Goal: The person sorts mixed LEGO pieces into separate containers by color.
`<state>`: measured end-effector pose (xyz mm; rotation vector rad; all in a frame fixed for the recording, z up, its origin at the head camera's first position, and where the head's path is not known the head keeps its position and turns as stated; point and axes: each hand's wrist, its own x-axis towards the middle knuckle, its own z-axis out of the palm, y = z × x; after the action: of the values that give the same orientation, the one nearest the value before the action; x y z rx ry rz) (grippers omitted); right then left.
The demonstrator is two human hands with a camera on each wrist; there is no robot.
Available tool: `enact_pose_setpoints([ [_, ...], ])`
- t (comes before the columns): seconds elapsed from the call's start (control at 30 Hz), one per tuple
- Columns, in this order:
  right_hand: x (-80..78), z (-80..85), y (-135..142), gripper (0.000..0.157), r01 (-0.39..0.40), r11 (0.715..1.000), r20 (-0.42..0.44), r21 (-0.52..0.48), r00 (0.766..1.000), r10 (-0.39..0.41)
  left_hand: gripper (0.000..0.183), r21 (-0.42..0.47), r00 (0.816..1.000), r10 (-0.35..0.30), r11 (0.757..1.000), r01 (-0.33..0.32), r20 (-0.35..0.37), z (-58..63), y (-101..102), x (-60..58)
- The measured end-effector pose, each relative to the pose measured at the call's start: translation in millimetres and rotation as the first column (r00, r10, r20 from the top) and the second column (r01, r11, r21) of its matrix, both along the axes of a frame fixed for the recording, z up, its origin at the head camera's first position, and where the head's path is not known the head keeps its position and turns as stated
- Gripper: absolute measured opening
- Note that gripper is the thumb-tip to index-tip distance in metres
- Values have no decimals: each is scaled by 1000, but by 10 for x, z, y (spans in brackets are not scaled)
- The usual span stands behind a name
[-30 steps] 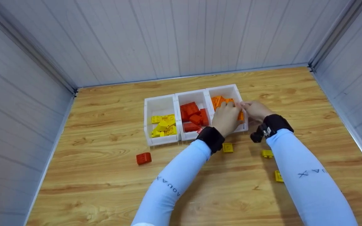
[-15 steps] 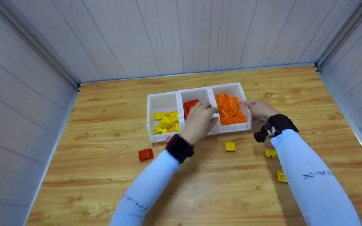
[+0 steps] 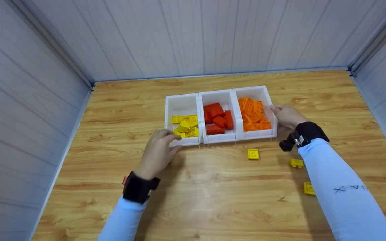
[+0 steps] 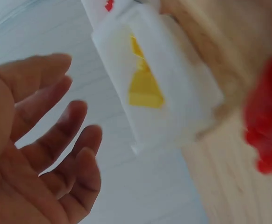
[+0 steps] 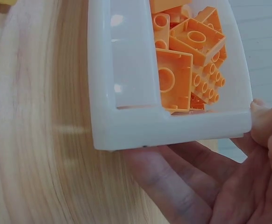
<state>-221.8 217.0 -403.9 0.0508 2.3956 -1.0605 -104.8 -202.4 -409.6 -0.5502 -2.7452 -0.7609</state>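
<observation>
Three white bins stand joined in a row. The left bin point(image 3: 175, 101) has yellow bricks point(image 3: 186, 125), the middle bin point(image 3: 209, 96) red bricks point(image 3: 214, 129), and the right bin point(image 3: 258, 134) orange bricks point(image 3: 253, 115). My left hand point(image 3: 157, 152) is at the front left corner of the yellow bin, its fingers loosely bent around nothing. In the left wrist view a blurred red brick point(image 4: 269, 119) lies away from that hand. My right hand point(image 3: 287, 116) grips the orange bin's outer side. The right wrist view has its thumb point(image 5: 263, 122) by the rim and its fingers partly hidden below.
Loose yellow bricks lie in front of the bins: one square brick point(image 3: 253, 154), another brick point(image 3: 296, 163) near the right forearm, and a third brick point(image 3: 309, 188) partly behind the right sleeve. Panelled walls point(image 3: 213, 40) enclose the wooden table point(image 3: 213, 194) at the back and sides.
My left hand has moved left from the orange bin, across the red one, to the yellow bin's front corner. My right hand has stayed on the orange bin's side. The head view has shifted slightly.
</observation>
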Motion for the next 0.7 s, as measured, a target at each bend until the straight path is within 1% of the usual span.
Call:
enact_pose_setpoints([
  [0.1, 10, 12, 3, 62, 3, 1000, -3, 13, 1000, -3, 23, -19, 998, -6, 1000, 8, 70, -132, -154, 129],
  [0.17, 14, 16, 2, 64, -3, 1000, -2, 16, 1000, 3, 26, -24, 995, 4, 1000, -1, 99, -218, -241, 191],
  [0.23, 15, 18, -2, 64, 0, 1000, 7, 17, 1000, 0, 30, -31, 994, 22, 999, -19, 111, -290, -313, 236],
  [0.33, 14, 17, -5, 63, 5, 1000, 13, 31, 1000, -6, 31, -43, 991, 28, 999, -23, 133, -367, -388, 272],
  [0.47, 18, 15, 9, 58, 23, 999, 13, 40, 1000, -24, 25, -47, 986, 26, 999, -19, 162, -428, -425, 290],
  [0.53, 17, 17, 12, 58, 27, 999, 12, 32, 1000, -27, 24, -57, 985, 44, 998, -35, 166, -459, -432, 291],
  [0.63, 15, 19, 2, 60, 26, 1000, 13, 14, 1000, -26, 25, -75, 983, 74, 995, -61, 171, -489, -434, 291],
  [0.7, 15, 21, -4, 63, 19, 1000, 13, 10, 1000, -19, 25, -79, 977, 82, 995, -68, 196, -476, -422, 292],
])
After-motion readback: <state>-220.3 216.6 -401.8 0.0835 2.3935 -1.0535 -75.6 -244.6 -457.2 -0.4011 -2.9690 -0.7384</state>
